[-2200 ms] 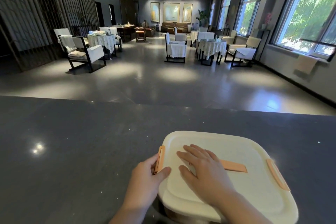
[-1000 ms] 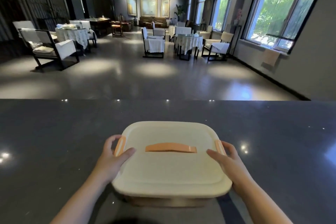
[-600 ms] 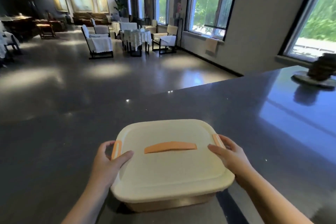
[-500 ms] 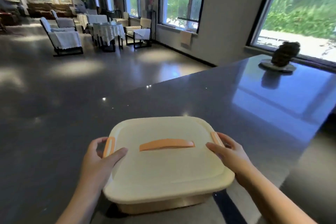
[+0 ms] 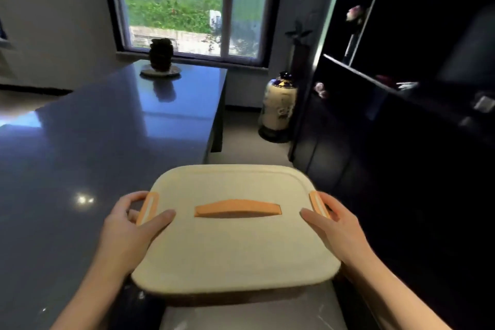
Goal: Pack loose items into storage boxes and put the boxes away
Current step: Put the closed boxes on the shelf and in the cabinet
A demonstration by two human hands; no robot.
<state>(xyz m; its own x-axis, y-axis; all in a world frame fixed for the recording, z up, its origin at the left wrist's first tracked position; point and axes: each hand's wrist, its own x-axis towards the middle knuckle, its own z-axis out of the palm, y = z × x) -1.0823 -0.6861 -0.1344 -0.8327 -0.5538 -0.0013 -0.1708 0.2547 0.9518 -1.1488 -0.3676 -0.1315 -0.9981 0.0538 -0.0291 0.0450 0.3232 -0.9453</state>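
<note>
A cream storage box [image 5: 235,244] with a closed lid, an orange top handle [image 5: 237,208] and orange side clasps hangs in the air between my hands, past the right edge of the dark counter [image 5: 80,155]. My left hand [image 5: 128,230] grips its left side, thumb on the lid and fingers curled round the left clasp. My right hand [image 5: 334,228] grips the right side the same way, at the right clasp. The box's contents are hidden by the lid.
Dark open shelving [image 5: 401,75] rises at the right with small objects on its boards. A white patterned floor vase [image 5: 280,107] stands ahead between counter and shelving. A dark ornament on a plate [image 5: 160,57] sits at the counter's far end, below a window.
I have turned right, carrying the box off the counter top toward the shelving. Earlier my right hand lay flat on the lid; both hands now hold the sides.
</note>
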